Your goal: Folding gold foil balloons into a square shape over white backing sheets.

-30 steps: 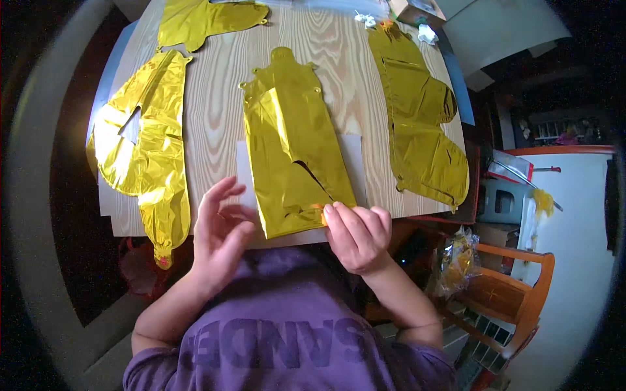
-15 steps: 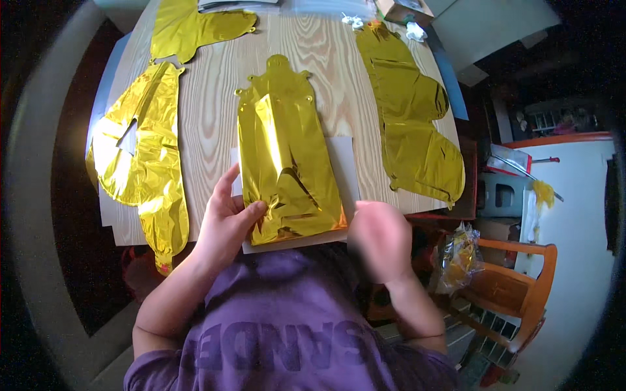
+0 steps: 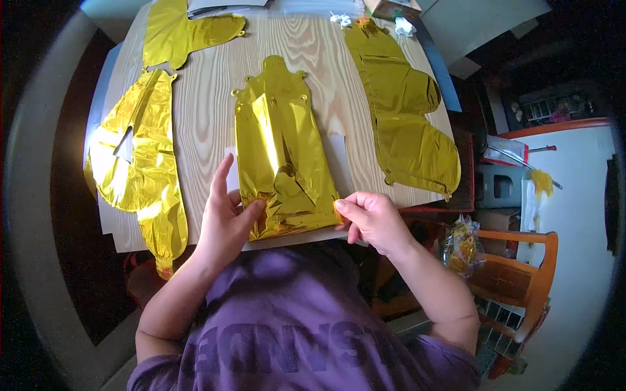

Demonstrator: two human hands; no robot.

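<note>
A flat gold foil balloon [image 3: 274, 143] lies in front of me, its small tabs and rounded neck pointing away. Beneath it a white sheet [image 3: 338, 156] shows at both sides. My left hand [image 3: 228, 212] grips the near left corner of the foil, thumb on top and index finger stretched up along its side. The near right corner is pinched between thumb and fingers of my right hand [image 3: 368, 218]. Creases and a fold run across the near end between the two hands. What lies under my left fingers is hidden.
Other flat gold foil balloons lie at the left [image 3: 153, 163], the far left [image 3: 189, 32] and the right [image 3: 404, 104] of the wooden table [image 3: 208, 98]. Crumpled white bits [image 3: 404, 27] and a small box [image 3: 393, 8] sit at the far edge. A wooden chair [image 3: 508, 267] stands at right.
My right hand, blurred and beside the foil before, has moved in and taken hold of its near right corner. The near end now looks more folded and creased. My left hand keeps its hold.
</note>
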